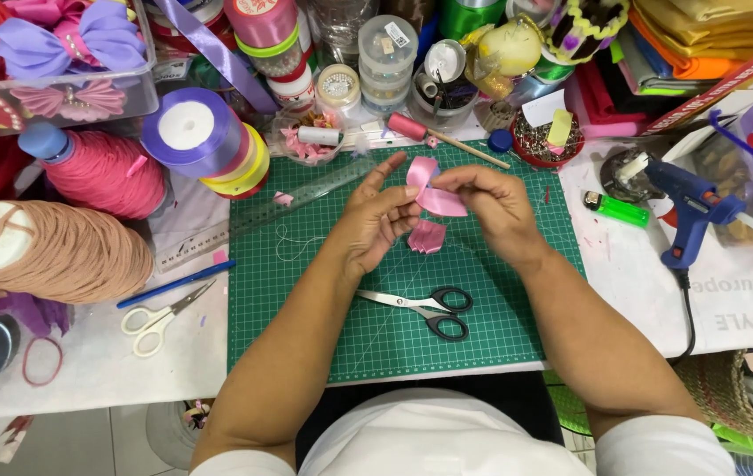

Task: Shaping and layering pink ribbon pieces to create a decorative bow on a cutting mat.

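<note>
My left hand (375, 220) and my right hand (491, 201) meet above a green cutting mat (306, 291). Both pinch a piece of pink ribbon (429, 187) folded into a loop between the fingertips. Just below the hands a second small folded pink ribbon piece (427, 236) lies on the mat. Black-handled scissors (429, 310) rest on the mat nearer to me, blades pointing left.
Around the mat: a clear ruler (306, 189), white-handled scissors (158, 319), a blue pen (175, 284), big thread cones (77, 256), stacked ribbon spools (205, 141), a blue glue gun (689, 211), a green lighter (616, 208), a pin dish (546, 141) and jars at the back.
</note>
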